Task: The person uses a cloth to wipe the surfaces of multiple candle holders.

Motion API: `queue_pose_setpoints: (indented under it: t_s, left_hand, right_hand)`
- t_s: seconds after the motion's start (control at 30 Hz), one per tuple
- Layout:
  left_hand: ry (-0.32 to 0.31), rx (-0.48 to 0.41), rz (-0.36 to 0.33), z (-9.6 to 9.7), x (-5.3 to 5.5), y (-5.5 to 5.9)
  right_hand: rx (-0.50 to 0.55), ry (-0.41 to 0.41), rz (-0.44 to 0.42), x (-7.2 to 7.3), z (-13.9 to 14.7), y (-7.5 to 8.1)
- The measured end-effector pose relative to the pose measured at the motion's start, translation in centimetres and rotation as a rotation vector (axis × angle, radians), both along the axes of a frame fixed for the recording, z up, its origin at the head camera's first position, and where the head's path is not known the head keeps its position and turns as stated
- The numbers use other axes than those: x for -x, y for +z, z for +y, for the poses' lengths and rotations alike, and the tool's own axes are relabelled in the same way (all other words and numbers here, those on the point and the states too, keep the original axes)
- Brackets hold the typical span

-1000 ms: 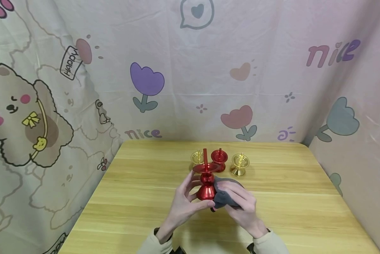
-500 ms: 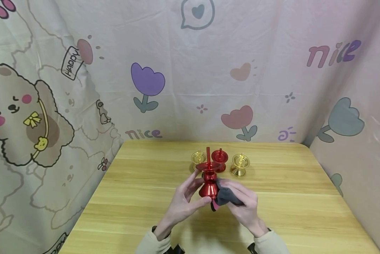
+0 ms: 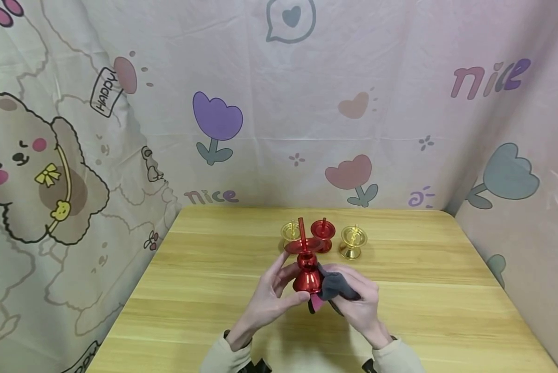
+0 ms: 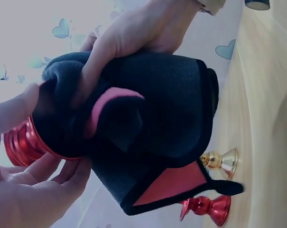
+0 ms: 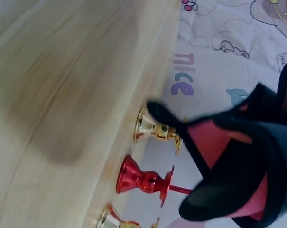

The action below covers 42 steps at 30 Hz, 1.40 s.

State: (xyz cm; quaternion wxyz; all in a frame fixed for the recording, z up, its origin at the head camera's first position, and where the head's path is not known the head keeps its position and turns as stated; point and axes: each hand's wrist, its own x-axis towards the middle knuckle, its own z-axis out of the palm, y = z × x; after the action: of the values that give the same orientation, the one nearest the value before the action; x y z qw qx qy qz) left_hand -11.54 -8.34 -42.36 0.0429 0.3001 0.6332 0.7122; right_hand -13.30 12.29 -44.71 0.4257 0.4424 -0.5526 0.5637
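A shiny red candle holder (image 3: 308, 281), with a wide dish and a thin upright spike, is held above the table, tilted slightly left. My left hand (image 3: 268, 304) grips its lower body, thumb near the base rim and fingers behind. In my right hand (image 3: 364, 306) is a bunched dark grey cloth (image 3: 337, 286) with a pink underside, pressed to the base's right side. From the left wrist view, the cloth (image 4: 167, 104) covers the base's end, and the right thumb lies over it. The right wrist view shows a hanging cloth loop; the right fingers are mostly hidden there.
Behind the hands stand another red candle holder (image 3: 323, 230) and two gold ones, a left one (image 3: 288, 229) partly hidden and a right one (image 3: 350, 251). They rest on a wooden table (image 3: 204, 269). Printed curtains (image 3: 279, 114) hang close behind and at both sides.
The held candle holder swings right, then its top tips back left. The cloth and right fingers shift slightly around the base, and more pink shows beneath. The standing candle holders stay put.
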Motion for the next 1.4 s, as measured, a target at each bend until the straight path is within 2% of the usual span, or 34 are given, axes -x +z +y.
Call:
queue_pose_setpoints:
  t_s: [0.07,0.17,0.3,0.43,0.57,0.73,0.83,1.0,1.07,1.13,1.27,1.4]
  left_hand:
    - [-0.007,-0.008,-0.039,0.1,-0.1,0.1]
    - [0.033,-0.001,-0.058,0.5,-0.4,0.3]
    - [0.119,0.020,-0.036,1.1,-0.7,0.4]
    - [0.143,0.029,0.013,1.1,-0.7,0.3]
    - [0.104,0.016,0.021,0.8,-0.5,0.3]
    - [0.014,-0.029,-0.064,0.5,-0.4,0.3]
    - [0.002,-0.019,-0.081,0.6,-0.4,0.3]
    - [0.114,0.030,-0.064,1.0,-0.6,0.5]
    - [0.160,0.054,-0.033,1.0,-0.6,0.5]
    - [0.174,0.068,0.003,0.9,-0.6,0.4]
    - [0.117,0.047,0.025,0.5,-0.4,0.2]
    - [0.015,-0.011,-0.019,0.2,-0.3,0.0]
  right_hand:
    - [-0.002,-0.045,0.039,0.1,-0.1,0.1]
    - [-0.015,-0.129,0.121,0.0,-0.2,0.4]
    - [-0.038,-0.195,0.204,-0.2,-0.5,0.8]
    - [-0.050,-0.202,0.241,-0.3,-0.7,1.0]
    - [-0.030,-0.143,0.191,-0.2,-0.6,0.9]
    - [0.047,-0.016,0.061,-0.1,-0.5,0.6]
    - [0.042,-0.047,0.084,-0.1,-0.5,0.6]
    - [-0.053,-0.176,0.229,-0.1,-0.6,0.9]
    - [-0.079,-0.195,0.266,-0.2,-0.7,1.0]
    - [-0.089,-0.198,0.283,-0.2,-0.7,1.0]
    - [-0.061,-0.160,0.243,-0.2,-0.6,1.0]
    - [0.008,-0.061,0.131,-0.3,-0.6,0.9]
